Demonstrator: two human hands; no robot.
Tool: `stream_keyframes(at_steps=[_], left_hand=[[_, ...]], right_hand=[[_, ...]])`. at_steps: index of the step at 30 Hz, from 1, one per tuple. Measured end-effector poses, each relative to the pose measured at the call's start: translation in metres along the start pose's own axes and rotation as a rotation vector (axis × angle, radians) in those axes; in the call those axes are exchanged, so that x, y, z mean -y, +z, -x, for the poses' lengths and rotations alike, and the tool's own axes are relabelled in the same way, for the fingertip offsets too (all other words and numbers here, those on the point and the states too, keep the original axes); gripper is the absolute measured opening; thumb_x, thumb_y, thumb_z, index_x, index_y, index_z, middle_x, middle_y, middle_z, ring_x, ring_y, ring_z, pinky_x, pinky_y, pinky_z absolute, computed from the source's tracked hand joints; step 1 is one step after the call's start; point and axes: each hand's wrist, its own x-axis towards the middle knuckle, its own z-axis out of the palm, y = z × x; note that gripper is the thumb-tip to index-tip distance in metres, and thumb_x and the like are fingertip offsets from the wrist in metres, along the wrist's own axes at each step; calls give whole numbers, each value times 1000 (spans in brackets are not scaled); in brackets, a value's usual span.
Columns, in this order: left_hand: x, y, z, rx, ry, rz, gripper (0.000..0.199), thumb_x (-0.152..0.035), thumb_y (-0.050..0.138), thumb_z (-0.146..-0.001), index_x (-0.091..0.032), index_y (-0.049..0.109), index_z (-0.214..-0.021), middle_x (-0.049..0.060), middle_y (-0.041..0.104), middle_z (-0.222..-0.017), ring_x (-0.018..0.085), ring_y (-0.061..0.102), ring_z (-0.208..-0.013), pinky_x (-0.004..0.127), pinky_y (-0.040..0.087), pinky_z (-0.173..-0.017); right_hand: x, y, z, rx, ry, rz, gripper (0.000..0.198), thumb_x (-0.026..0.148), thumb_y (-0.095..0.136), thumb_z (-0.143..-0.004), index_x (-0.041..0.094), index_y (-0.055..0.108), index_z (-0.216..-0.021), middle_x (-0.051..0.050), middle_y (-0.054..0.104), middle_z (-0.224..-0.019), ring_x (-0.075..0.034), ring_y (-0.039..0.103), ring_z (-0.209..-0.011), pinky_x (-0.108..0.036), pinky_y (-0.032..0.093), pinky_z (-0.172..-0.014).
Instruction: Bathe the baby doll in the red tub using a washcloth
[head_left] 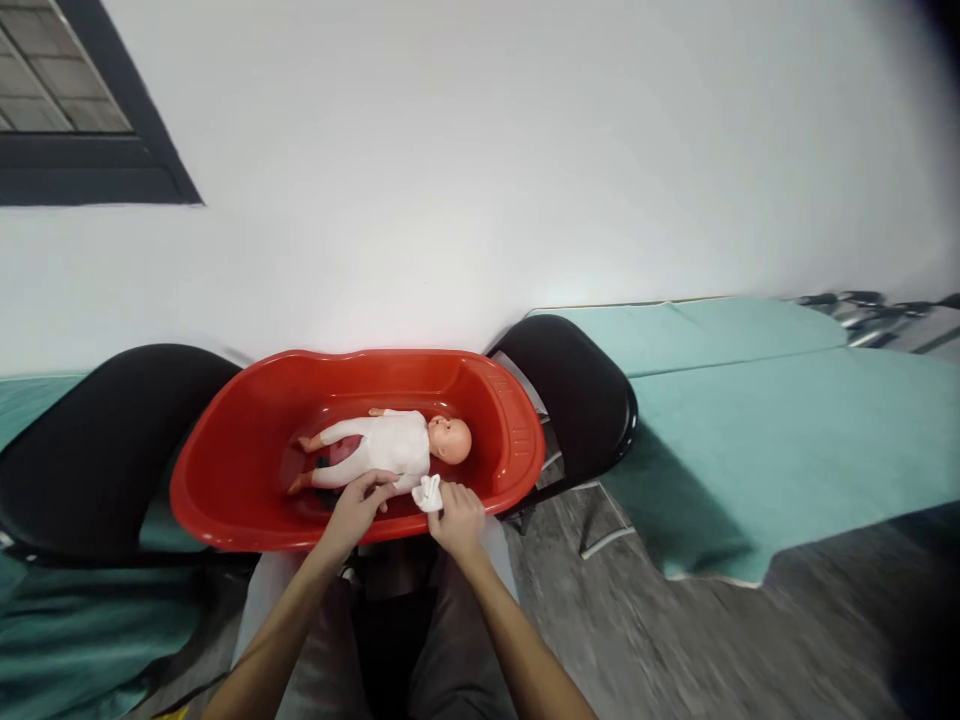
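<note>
- I can't make out the pinkish thing [344, 448] showing between the doll's legs, nor the dark bit by its nearer leg; both are mostly covered.
- The left hand [363, 503] hides part of the doll's nearer side, so I cannot tell whether that grip is closed on the little arm or merely touching it; the fingers curve down there.
- The right hand [459, 515] is plainer: its grip is pinched narrow on a crumpled white cloth [428, 494], at the near rim of the tub, though the part inside the fist is out of sight.
- What bears the tub underneath is hidden too, and the window [163, 172] is cut off at the upper left corner.
- Counting up: one doll, one tub, one cloth, two bare hands, two black chairs, a left chair [97, 450] and a right chair [577, 395].
- The doll [390, 438], dressed in white, lies inside the red tub [519, 430], head to the right, both feet to the left.
- Its long axis runs roughly along the tub's length, the head end tilted slightly towards the wall [480, 180].
</note>
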Motion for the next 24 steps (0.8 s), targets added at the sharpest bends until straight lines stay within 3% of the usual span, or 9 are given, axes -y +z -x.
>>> stream_keyframes(at_steps=[4,7,10,14,18,24], left_hand=[[0,31,-80,43,34,-127,36,-32,61,-91,-13,75,-119,11,78,-110,23,73,-94,37,58,-97],[9,56,-125,55,41,-317,53,-16,61,-91,-6,67,-143,22,70,-145,29,69,-129,40,49,-118],[20,78,-152,119,96,-402,74,-14,66,-95,-5,49,-166,27,54,-165,34,60,-148,39,45,-124],[33,90,-165,235,140,-465,85,-16,64,-99,-19,36,-179,21,38,-179,31,57,-154,35,45,-124],[42,85,-163,332,125,-560,91,-14,61,-97,-31,33,-182,16,30,-185,31,64,-147,37,48,-121],[34,76,-164,384,112,-564,98,-11,59,-93,-37,30,-183,12,32,-185,34,68,-141,39,52,-114]], right_hand=[[1,0,0,-73,-36,8,16,24,55,-92,18,69,-91,-5,63,-76,-19,49,-73,-36,27,-73],[2,-2,0,-85,-48,20,20,29,51,-96,19,67,-89,-5,60,-75,-19,47,-72,-36,25,-72],[2,-5,-1,-100,-69,23,25,32,46,-100,19,66,-92,-5,59,-75,-20,46,-72,-37,24,-72],[1,-9,-1,-91,-89,6,27,34,42,-102,19,65,-101,-5,60,-78,-21,46,-72,-37,24,-71],[0,-12,-2,-41,-71,-7,22,31,45,-99,21,65,-100,-5,61,-77,-21,49,-71,-37,27,-70],[1,-14,-4,142,75,-35,24,16,55,-83,24,70,-99,-6,71,-81,-22,61,-72,-32,37,-69]])
